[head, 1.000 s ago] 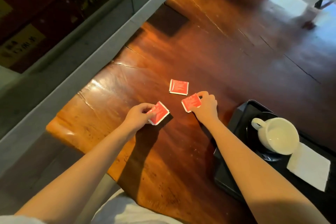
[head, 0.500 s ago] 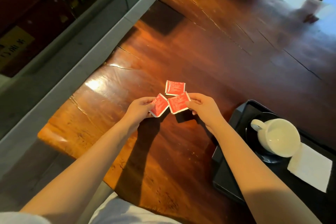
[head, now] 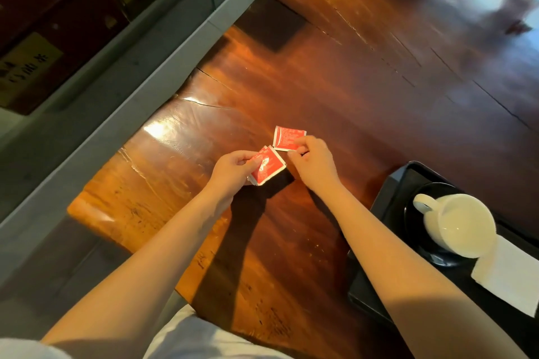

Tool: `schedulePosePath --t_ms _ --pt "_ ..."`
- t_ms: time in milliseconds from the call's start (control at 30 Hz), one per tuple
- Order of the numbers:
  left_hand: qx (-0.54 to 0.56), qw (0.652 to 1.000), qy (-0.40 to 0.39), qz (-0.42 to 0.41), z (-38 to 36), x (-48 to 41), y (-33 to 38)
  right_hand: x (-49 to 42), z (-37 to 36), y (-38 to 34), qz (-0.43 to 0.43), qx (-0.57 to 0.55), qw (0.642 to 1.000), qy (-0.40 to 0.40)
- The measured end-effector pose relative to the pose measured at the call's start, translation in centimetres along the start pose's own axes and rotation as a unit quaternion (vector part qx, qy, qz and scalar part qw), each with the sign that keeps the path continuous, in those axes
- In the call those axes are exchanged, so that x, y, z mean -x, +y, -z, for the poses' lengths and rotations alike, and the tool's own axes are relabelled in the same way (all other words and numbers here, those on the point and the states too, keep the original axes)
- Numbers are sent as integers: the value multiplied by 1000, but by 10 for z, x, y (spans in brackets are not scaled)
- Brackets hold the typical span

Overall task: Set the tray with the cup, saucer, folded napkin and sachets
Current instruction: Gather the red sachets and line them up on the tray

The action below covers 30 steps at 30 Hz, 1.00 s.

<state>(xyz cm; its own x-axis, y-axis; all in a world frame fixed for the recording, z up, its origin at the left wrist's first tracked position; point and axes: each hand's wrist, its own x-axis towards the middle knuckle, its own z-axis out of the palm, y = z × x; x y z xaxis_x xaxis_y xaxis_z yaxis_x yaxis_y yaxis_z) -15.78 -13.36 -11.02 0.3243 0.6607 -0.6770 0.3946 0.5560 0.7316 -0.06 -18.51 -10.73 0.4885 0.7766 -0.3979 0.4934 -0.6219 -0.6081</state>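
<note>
Along the left edge of the head view runs a grey ledge (head: 122,114) with glass above it, and beside it a glossy reddish wooden worktop (head: 320,73) fills most of the scene. Near the middle of the wood, the left hand (head: 233,169) holds red sachets (head: 267,167) stacked together just above the surface, its fingers (head: 253,161) clamped on their near-left corner; a pale edge under the top packet suggests two, though the count is hard to confirm. Just beside them to the right, a third red sachet (head: 287,138) lies flat on the wood. The right hand (head: 315,163) rests on its near-right corner, fingers (head: 300,143) pinched together on that edge.

Farther right, well apart from the packets, a black tray (head: 388,186) sits at the worktop's near-right corner. On it a white cup (head: 460,224) stands on a dark saucer (head: 437,256), handle pointing left, and a folded white napkin (head: 510,280) lies touching the saucer's right side. No sachets are on the tray yet.

The step in hand looks like gathering the last packet. To do it well, peel the flat sachet up by its edge, slide it onto the stack so the corners line up, then carry all of them together to a bare patch of tray without nudging the cup
</note>
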Motion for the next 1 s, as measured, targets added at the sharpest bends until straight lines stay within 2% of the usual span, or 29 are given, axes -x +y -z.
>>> schedulePosePath --t_ms 100,200,300,400,567,667,700,767,833,933,1000 --pt "15 1000 17 6 9 -2 -4 -17 5 4 -2 58 996 68" --pt "27 999 23 9 14 -3 -5 -28 5 6 14 133 990 50" --pt "33 999 25 8 16 -2 -6 -31 2 6 17 132 990 49" --pt "36 999 30 14 17 -2 -5 -28 -2 8 12 84 995 50" --pt "36 999 34 18 17 -2 -6 -8 3 4 -13 -117 993 6" --pt "31 999 33 9 17 -3 -1 4 19 -12 29 -211 974 -82" --pt "26 999 26 -1 17 -3 3 7 25 -16 45 -209 968 -129" --pt "20 1000 8 -20 15 -1 14 13 36 -23 64 -131 973 -181" --pt "27 999 -13 -37 10 5 28 15 43 -26 60 -60 983 -160" --pt "32 996 -43 -74 1 18 47 16 57 -27 47 -62 991 -110" --pt "27 994 -57 -93 -4 26 58 19 68 -26 47 -49 992 -111"
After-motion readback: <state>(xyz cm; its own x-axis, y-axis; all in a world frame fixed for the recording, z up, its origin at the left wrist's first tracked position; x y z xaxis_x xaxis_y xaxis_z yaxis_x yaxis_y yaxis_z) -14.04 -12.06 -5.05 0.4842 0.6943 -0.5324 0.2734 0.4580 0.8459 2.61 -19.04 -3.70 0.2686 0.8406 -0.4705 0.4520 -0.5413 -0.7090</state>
